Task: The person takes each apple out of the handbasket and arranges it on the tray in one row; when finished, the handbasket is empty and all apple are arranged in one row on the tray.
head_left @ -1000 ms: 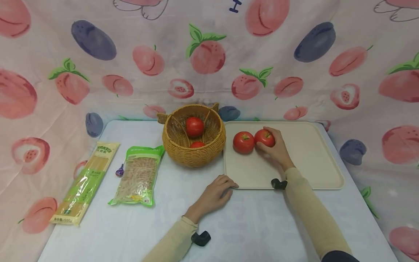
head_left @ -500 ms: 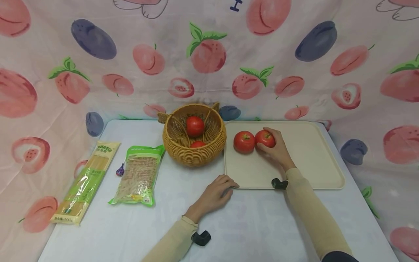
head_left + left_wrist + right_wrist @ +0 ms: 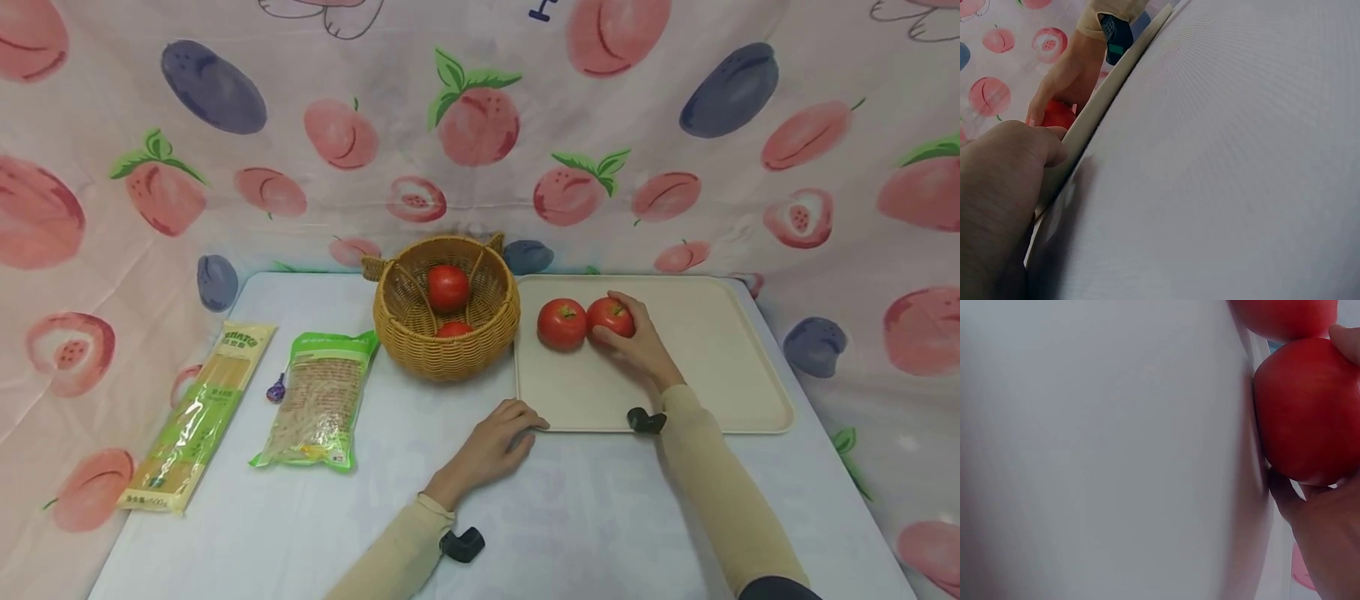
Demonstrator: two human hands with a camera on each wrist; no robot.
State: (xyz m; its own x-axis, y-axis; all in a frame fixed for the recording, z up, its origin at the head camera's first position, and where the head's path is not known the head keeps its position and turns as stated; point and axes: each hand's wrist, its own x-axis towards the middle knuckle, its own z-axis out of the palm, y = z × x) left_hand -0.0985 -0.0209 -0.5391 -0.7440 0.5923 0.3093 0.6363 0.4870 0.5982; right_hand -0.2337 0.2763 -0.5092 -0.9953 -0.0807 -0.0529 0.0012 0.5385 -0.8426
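My right hand holds a red tomato on the beige tray, thumb on the near side and fingers at the far side. Close against it on the left sits a second tomato. In the right wrist view the held tomato is low over the tray surface, with the other one right beside it. My left hand rests at the tray's near left corner, fingers loosely bent, their tips at the rim. The left wrist view shows that hand against the tray's edge.
A wicker basket with two tomatoes inside stands left of the tray. Farther left lie a green-edged clear bag, a small purple wrapped lollipop and a long noodle packet. A fruit-print cloth hangs behind the table.
Both hands keep their places, the right on the tomato and the left at the tray corner. Only the head view shifts slightly.
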